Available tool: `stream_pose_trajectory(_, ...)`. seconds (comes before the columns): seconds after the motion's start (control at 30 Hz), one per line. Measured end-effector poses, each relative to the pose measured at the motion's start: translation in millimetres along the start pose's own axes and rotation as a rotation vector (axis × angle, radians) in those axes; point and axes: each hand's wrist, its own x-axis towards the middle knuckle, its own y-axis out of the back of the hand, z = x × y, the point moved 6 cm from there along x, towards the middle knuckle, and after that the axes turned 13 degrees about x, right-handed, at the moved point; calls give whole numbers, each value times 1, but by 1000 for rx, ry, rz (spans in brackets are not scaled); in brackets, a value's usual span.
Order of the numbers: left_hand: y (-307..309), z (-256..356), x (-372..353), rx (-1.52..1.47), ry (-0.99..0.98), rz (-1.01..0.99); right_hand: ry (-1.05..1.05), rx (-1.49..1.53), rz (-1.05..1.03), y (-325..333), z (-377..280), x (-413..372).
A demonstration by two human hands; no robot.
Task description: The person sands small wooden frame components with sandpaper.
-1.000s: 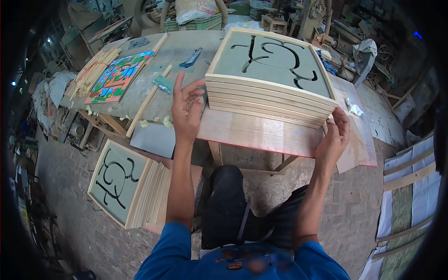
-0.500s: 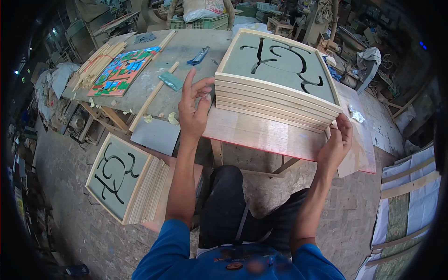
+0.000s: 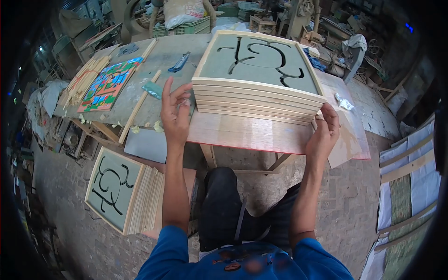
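Observation:
A stack of several wooden-framed panels [image 3: 261, 100] lies on a reddish-edged board [image 3: 242, 133]. The top panel is grey-green with black curved cut-out shapes. My left hand [image 3: 176, 116] is beside the stack's left front corner, fingers apart and curved, the fingertips at the frame edges. My right hand [image 3: 325, 130] is at the right front corner, its fingers bent against the frames; whether it grips them is hard to make out. Lower left, a second group of similar framed panels [image 3: 113, 189] stands on edge, leaning, the foremost showing the same curved shapes.
On the grey table [image 3: 151, 53] at the left are a colourful painted board [image 3: 111, 84], thin wood strips [image 3: 88, 77], a blue cutter [image 3: 179, 62] and a green packet [image 3: 151, 89]. A crumpled white scrap [image 3: 344, 102] lies right of the stack. Slatted cloth-covered boards [image 3: 407, 186] stand far right.
The view has shifted, so the stack and both hands appear further left. Both hands remain at the same corners of the stack, with little change in their pose.

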Motion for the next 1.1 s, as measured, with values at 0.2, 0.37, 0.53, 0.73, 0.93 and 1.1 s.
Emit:
stream_pose_trajectory(0.2, -1, -4, 1, -55, -7, 12, -27, 49, -5, 0, -3, -1)
stream_pose_trajectory(0.37, 3, -10, 2, -45, 40, 40, 107, 49, 83, 8, -9, -2)
stream_pose_trajectory(0.53, 9, -25, 4, -87, 46, 139, 271, 242, 55, 15, -23, -14)
stream_pose_trajectory(0.73, 22, -47, 8, -211, 133, 179, 499, -39, -328, 30, -52, -64)
stream_pose_trajectory(0.93, 7, 73, 27, 355, -125, 152, 121, -128, -959, 79, 2, -123)
stream_pose_trajectory(1.1, -107, 148, 29, 544, -315, -344, -603, -432, -1333, 158, 147, -158)
